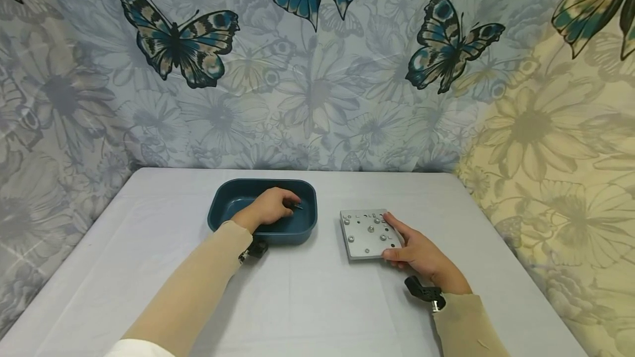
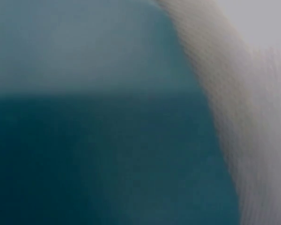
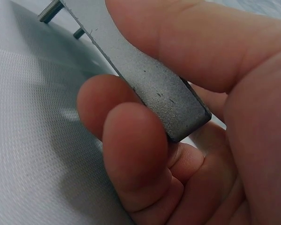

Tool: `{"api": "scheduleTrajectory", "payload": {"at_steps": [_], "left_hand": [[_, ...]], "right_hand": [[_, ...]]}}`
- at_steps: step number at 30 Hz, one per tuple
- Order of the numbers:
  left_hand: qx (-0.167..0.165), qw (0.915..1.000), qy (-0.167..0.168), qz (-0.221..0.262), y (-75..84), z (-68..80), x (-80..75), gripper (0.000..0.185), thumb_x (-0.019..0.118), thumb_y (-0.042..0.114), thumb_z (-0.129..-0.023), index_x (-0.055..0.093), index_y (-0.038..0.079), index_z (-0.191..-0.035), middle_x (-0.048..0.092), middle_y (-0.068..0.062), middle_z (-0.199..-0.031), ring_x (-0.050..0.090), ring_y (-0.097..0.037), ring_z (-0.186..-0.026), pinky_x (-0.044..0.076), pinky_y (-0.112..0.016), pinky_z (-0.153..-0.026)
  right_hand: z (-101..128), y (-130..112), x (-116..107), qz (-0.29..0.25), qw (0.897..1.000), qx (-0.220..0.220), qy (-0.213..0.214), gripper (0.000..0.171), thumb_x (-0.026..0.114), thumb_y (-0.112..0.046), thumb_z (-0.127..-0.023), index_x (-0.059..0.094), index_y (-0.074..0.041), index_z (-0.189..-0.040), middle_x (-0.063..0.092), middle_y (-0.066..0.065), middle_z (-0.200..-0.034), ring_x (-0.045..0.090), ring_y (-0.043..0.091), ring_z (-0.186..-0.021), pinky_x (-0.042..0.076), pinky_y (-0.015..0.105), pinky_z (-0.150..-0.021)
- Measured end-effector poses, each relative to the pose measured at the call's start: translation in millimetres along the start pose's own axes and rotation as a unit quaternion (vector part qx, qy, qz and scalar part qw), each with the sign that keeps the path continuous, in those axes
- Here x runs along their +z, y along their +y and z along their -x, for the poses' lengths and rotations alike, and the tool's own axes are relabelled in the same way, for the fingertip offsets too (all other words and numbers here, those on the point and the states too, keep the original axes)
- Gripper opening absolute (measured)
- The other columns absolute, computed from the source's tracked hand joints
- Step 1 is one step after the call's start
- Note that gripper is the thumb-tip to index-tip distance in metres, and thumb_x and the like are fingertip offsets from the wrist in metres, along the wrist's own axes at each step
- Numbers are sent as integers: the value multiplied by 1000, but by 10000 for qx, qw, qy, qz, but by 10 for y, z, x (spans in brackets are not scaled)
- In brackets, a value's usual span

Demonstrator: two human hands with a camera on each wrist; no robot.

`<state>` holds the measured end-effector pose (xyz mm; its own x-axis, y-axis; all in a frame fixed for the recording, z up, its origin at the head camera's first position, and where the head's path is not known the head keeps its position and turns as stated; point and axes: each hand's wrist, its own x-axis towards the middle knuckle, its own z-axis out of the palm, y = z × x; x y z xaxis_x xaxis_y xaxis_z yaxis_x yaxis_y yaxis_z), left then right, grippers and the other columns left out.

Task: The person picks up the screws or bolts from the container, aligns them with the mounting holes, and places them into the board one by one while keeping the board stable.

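Two hands at work on a white-covered desk [image 1: 307,302]: left hand [image 1: 270,208] reaches into a dark blue tray [image 1: 233,194] left of centre, fingers curled and pinching a small dark pin-like item [image 1: 296,206], too small to identify. Right hand [image 1: 419,252] grips the near right corner of a grey metal plate [image 1: 364,238] lying right of the tray and well apart from it, thumb on top and fingers [image 3: 131,154] curled beneath the edge. Plate carries several screws [image 1: 371,229]; butterfly-print cloth [image 1: 317,70] hangs behind.
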<state>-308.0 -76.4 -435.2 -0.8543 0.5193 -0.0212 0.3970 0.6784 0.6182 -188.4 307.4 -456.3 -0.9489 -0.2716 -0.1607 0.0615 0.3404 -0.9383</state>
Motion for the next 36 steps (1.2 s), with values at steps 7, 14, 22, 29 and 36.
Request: {"api": "scheduleTrajectory", "payload": {"at_steps": [7, 14, 22, 29, 36], "left_hand": [[85, 9996, -222, 130, 65, 12, 0, 37, 72, 5, -90, 69, 9, -126, 68, -3, -121, 60, -20, -117, 47, -38, -99], [58, 9990, -296, 321, 68, -5, -10, 36, 74, 6, -89, 70, 10, -124, 68, 0, -121, 60, -19, -116, 48, -37, -98], [92, 9990, -365, 259, 83, -10, -4, 39, 74, 5, -89, 69, 11, -127, 68, -2, -122, 60, -22, -116, 49, -38, -96], [358, 9978, -544, 94, 89, -8, 24, 40, 75, 3, -87, 70, 11, -126, 67, 1, -123, 58, -20, -119, 44, -37, -101], [499, 9968, -620, -11, 61, -24, 72, 35, 76, 3, -87, 72, 10, -121, 69, 2, -117, 62, -17, -110, 48, -33, -95]], "right_hand": [[-5, 21, -10, -81, 9999, -44, -54, 105, 86, -17, -79, 20, -21, -161, 61, 16, -84, 55, 22, -59, 49, 28, -54], [-4, 16, -9, -81, 9999, -56, -73, 105, 85, -16, -80, 20, -22, -161, 61, 16, -86, 55, 22, -59, 49, 28, -54], [15, -17, -4, -29, 10000, -36, -40, 105, 85, -18, -80, 19, -21, -161, 61, 16, -84, 55, 22, -59, 49, 28, -54], [8, -6, -7, -74, 9999, -95, -89, 105, 85, -18, -80, 19, -19, -161, 61, 15, -78, 55, 21, -58, 49, 27, -53], [-5, 15, -5, -81, 9999, -77, -54, 105, 86, -17, -79, 20, -20, -161, 61, 15, -77, 55, 21, -59, 48, 27, -52]]}}
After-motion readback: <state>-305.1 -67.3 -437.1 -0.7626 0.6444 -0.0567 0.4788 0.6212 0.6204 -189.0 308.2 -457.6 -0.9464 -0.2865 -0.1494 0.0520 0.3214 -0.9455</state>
